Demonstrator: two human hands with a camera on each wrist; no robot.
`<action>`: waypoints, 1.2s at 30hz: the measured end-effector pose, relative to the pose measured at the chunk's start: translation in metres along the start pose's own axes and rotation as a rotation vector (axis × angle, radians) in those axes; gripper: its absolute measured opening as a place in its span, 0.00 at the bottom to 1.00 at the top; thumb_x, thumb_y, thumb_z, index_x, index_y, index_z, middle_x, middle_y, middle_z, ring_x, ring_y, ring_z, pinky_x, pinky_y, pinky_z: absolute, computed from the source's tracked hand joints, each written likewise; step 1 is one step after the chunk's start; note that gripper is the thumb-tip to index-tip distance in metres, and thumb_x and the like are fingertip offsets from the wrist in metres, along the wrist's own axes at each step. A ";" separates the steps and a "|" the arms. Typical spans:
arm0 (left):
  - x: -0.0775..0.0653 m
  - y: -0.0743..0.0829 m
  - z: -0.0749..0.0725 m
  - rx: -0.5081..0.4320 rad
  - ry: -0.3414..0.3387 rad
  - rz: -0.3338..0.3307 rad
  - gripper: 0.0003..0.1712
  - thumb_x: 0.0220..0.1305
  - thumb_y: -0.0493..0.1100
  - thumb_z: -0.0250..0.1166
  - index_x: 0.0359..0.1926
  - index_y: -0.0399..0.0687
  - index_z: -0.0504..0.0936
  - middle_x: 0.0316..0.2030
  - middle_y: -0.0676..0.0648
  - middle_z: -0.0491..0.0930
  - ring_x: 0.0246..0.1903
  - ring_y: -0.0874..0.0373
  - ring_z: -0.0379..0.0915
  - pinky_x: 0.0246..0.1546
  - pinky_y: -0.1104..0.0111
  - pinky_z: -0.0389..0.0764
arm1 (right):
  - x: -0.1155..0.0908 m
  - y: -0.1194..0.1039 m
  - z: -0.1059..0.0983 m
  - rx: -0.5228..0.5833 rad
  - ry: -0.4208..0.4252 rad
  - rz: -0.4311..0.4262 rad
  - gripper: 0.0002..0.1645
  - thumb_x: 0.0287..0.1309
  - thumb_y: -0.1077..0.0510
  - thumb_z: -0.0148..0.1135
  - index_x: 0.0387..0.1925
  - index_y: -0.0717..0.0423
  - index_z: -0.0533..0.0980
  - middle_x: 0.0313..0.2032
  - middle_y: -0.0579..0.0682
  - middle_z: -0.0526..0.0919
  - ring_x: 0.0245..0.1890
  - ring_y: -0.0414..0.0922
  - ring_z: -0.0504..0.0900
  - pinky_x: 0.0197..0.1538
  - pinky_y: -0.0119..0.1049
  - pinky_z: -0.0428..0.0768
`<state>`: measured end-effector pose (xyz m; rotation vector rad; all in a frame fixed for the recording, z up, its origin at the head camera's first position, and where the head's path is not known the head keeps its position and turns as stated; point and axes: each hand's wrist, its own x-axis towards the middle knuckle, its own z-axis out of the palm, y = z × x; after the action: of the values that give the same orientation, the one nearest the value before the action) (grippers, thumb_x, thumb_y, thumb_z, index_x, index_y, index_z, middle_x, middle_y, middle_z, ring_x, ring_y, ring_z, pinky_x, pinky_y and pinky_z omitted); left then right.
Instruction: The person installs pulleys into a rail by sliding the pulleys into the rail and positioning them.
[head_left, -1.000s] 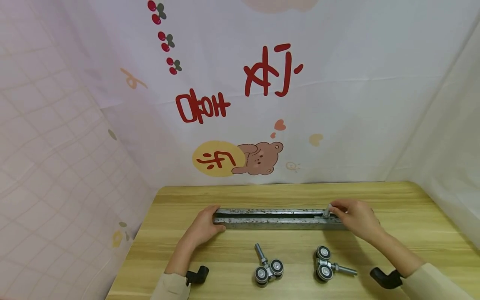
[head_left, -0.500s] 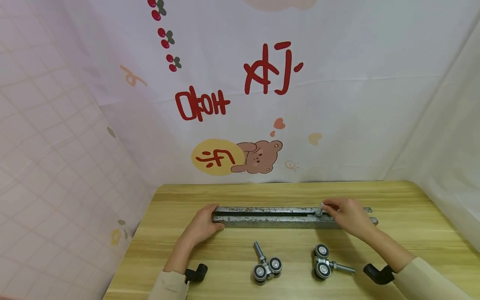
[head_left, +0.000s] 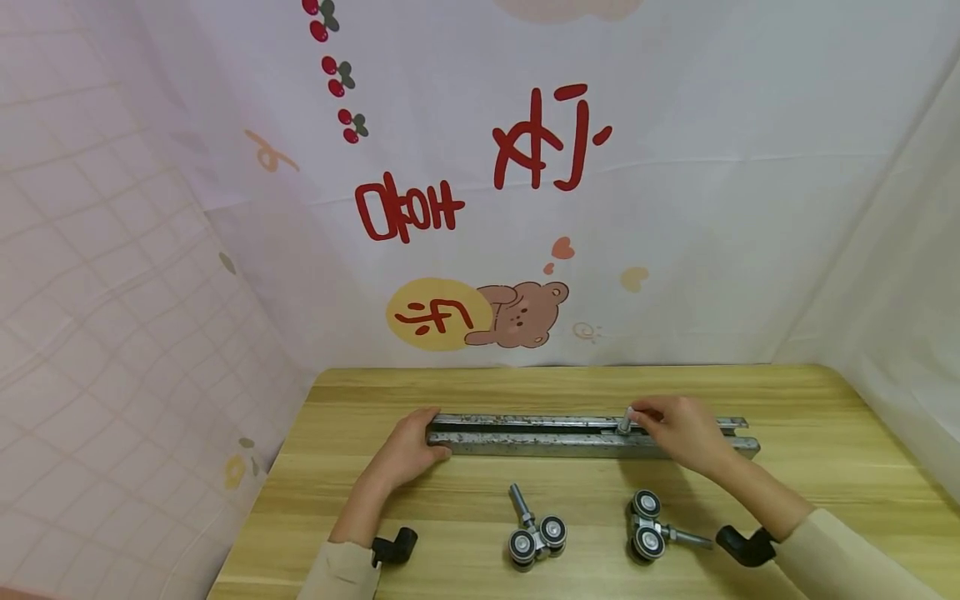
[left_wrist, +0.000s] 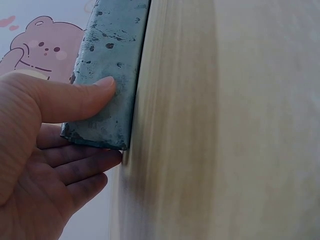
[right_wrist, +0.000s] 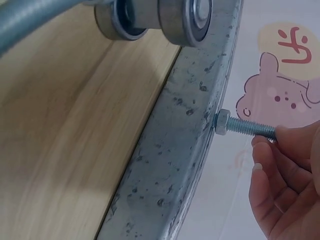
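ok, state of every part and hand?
Speckled grey steel channel rail: on the pale wooden table, open side up
Silver threaded bolt: sticking up from the rail
Silver black-ringed roller trolley at image left: lying, untouched
Matching trolley at image right: lying, untouched
Left hand: gripping rail end
Right hand: pinching bolt

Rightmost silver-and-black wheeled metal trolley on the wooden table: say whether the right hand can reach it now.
Probably yes, once the right hand releases the silver threaded bolt it pinches: the trolley lies uncovered close by.
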<state>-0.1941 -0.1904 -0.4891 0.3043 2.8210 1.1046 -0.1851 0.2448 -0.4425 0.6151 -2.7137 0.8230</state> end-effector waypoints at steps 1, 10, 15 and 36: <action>0.000 0.000 0.000 -0.003 0.000 0.000 0.45 0.61 0.39 0.78 0.74 0.30 0.68 0.71 0.30 0.69 0.72 0.33 0.63 0.68 0.42 0.70 | 0.001 -0.001 0.001 -0.001 -0.001 -0.002 0.09 0.65 0.64 0.71 0.44 0.65 0.88 0.34 0.51 0.91 0.28 0.38 0.85 0.28 0.33 0.81; 0.000 0.000 0.000 -0.010 -0.001 0.005 0.45 0.61 0.39 0.78 0.74 0.30 0.68 0.71 0.30 0.69 0.72 0.33 0.63 0.69 0.43 0.70 | 0.008 -0.008 0.008 0.038 -0.018 -0.017 0.08 0.64 0.65 0.71 0.43 0.65 0.88 0.34 0.51 0.91 0.28 0.38 0.85 0.29 0.33 0.82; 0.000 -0.001 0.000 -0.011 0.002 0.008 0.44 0.61 0.39 0.78 0.74 0.30 0.69 0.71 0.30 0.69 0.72 0.33 0.63 0.69 0.43 0.70 | 0.013 -0.013 0.011 0.049 -0.030 -0.014 0.08 0.65 0.64 0.71 0.43 0.64 0.89 0.34 0.50 0.91 0.28 0.36 0.84 0.29 0.33 0.81; 0.001 0.000 0.000 -0.003 0.004 0.001 0.45 0.61 0.39 0.79 0.74 0.28 0.68 0.71 0.30 0.70 0.72 0.34 0.64 0.69 0.43 0.70 | 0.029 -0.024 0.022 0.055 -0.093 -0.082 0.05 0.66 0.63 0.70 0.40 0.59 0.89 0.32 0.42 0.89 0.28 0.33 0.81 0.32 0.35 0.82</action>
<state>-0.1948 -0.1905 -0.4893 0.3040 2.8233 1.1103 -0.2020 0.2044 -0.4395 0.7893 -2.7356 0.8714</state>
